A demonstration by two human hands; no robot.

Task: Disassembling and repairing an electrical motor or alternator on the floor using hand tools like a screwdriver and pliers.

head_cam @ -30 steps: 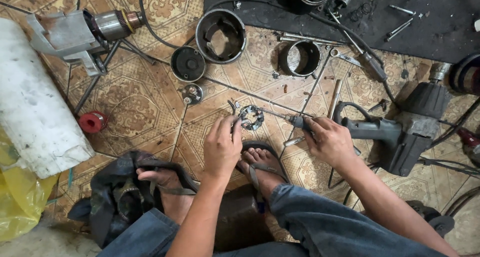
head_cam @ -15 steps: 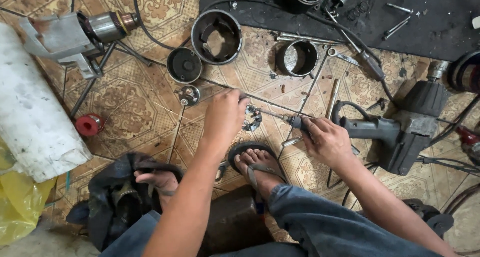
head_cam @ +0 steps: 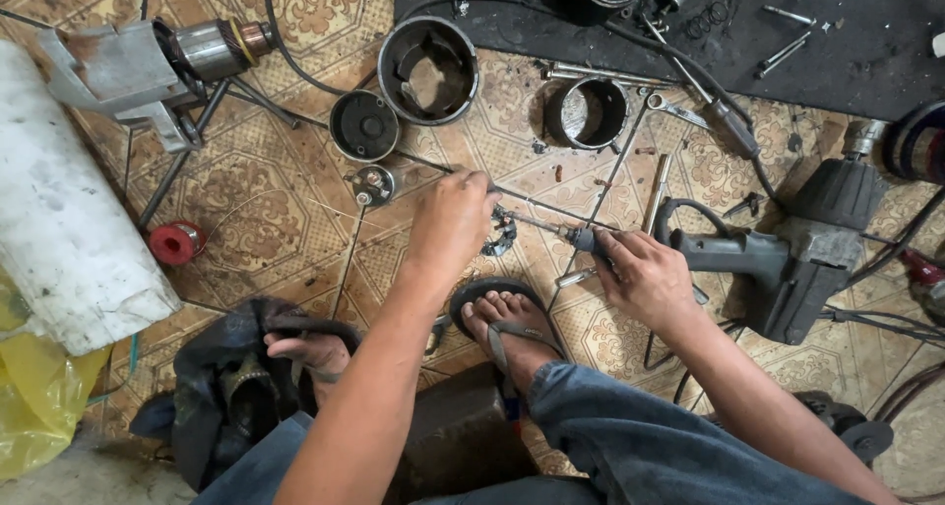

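Note:
My left hand (head_cam: 451, 224) reaches forward over the tiled floor, its fingertips pinched on a thin metal rod (head_cam: 536, 202) that lies across the tiles. My right hand (head_cam: 645, 277) grips a dark-handled screwdriver (head_cam: 581, 237). Its shaft points left at a small round brush-holder part (head_cam: 502, 239) on the floor, just right of my left hand. A small round metal part (head_cam: 374, 183) lies left of my left hand. My right foot in a sandal (head_cam: 504, 320) rests just below both hands.
Two open cylindrical motor housings (head_cam: 428, 67) (head_cam: 586, 111) and a dark round end cap (head_cam: 364, 126) lie ahead. An armature in a grey casing (head_cam: 187, 57) is far left, near a red spool (head_cam: 177, 241) and a white sack (head_cam: 59, 229). A grey power tool (head_cam: 787, 259) lies right; a black mat (head_cam: 837, 62) holds small tools.
My left hand has moved up and forward from the brush-holder part to the thin rod. My right hand with the screwdriver has stayed about where it was.

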